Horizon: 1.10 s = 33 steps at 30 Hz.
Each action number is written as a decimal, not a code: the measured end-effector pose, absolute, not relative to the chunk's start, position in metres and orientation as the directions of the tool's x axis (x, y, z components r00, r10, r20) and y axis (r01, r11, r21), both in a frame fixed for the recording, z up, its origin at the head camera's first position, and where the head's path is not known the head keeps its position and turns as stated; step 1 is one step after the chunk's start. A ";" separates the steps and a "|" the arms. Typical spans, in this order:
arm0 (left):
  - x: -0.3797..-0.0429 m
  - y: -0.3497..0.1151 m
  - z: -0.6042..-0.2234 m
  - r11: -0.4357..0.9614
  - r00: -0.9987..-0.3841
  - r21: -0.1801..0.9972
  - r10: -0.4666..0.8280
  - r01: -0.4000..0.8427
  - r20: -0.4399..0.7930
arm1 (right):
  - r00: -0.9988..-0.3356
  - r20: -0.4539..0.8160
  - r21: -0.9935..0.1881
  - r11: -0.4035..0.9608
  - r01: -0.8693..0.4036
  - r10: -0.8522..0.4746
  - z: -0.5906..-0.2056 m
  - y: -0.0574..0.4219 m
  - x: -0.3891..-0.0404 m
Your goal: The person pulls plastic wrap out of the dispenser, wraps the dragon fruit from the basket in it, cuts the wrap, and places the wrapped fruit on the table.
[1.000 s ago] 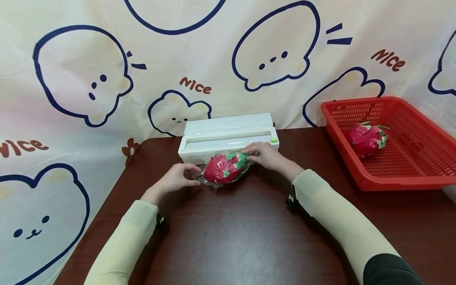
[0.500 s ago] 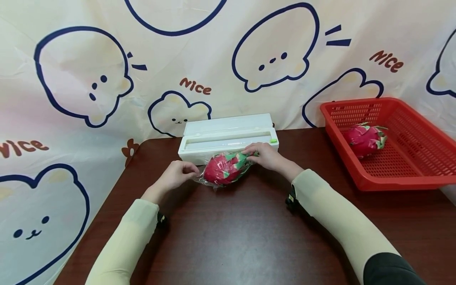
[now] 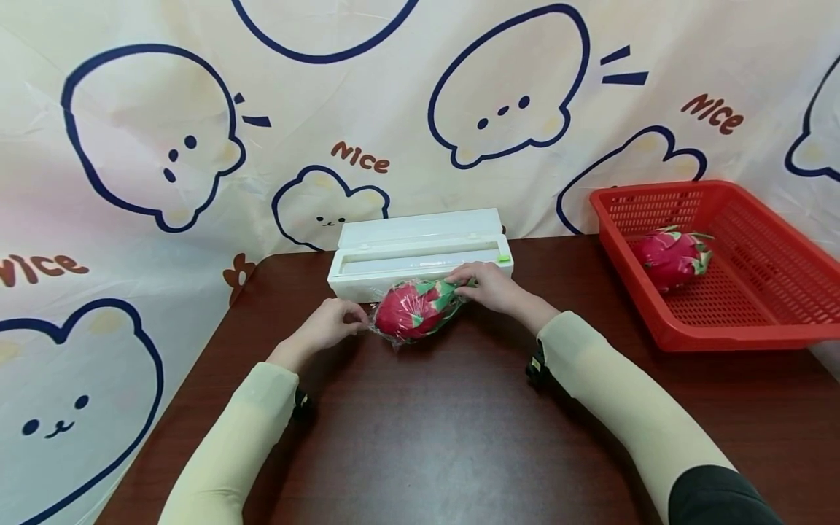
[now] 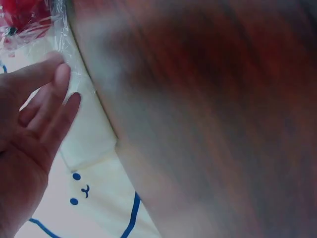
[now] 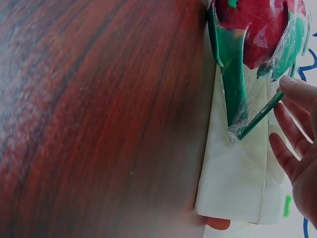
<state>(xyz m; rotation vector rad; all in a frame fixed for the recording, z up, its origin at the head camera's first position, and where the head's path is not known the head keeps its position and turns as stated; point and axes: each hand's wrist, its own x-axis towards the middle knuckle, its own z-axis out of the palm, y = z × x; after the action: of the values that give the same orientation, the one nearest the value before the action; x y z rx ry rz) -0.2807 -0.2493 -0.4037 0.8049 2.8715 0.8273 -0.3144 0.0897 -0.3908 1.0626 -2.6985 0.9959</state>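
A pink dragon fruit (image 3: 411, 311) with green scales is wrapped in clear cling film, in front of a white cling film box (image 3: 420, 264) with its lid up. At its left end my left hand (image 3: 330, 324) pinches the loose film (image 4: 63, 37) between thumb and fingertips. My right hand (image 3: 488, 286) holds the fruit's right end, thumb and finger on a film-covered green scale (image 5: 267, 113); its other fingers are spread apart in the right wrist view. Only part of the fruit shows in either wrist view.
A red plastic basket (image 3: 755, 337) stands at the right with another dragon fruit (image 3: 674, 257) inside. The dark wooden table (image 3: 433, 437) extends in front of the box. A printed cloth (image 3: 407, 87) hangs behind it.
My left hand's fingers, parted around the film earlier, closed on it and drew it a little left, then came back towards the fruit. My right hand and the fruit have stayed in place.
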 end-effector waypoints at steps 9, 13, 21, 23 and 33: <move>-0.281 -0.237 -0.395 0.590 -0.886 0.668 0.382 0.453 0.264 | -0.759 0.279 -0.552 0.548 -0.628 -0.589 -0.389 0.089 -0.314; -0.280 -0.230 -0.392 0.524 -0.907 0.758 0.363 0.388 0.213 | -0.762 0.276 -0.564 0.543 -0.622 -0.586 -0.391 0.089 -0.314; -0.264 -0.233 -0.392 0.554 -0.872 0.684 0.398 0.475 0.284 | -0.767 0.277 -0.568 0.545 -0.617 -0.580 -0.393 0.090 -0.314; -0.258 -0.233 -0.392 0.628 -0.835 0.550 0.429 0.550 0.346 | -0.766 0.277 -0.566 0.546 -0.618 -0.581 -0.393 0.089 -0.314; -0.252 -0.217 -0.393 0.707 -0.778 0.330 0.597 0.625 0.194 | -0.766 0.274 -0.575 0.539 -0.615 -0.582 -0.393 0.089 -0.314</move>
<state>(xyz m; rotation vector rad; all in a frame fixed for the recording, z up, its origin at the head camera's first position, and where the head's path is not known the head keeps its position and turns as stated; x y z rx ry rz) -0.2518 -0.2169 -0.3933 1.0646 2.9696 0.6172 -0.3138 0.0889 -0.3929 1.0560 -2.7122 1.0444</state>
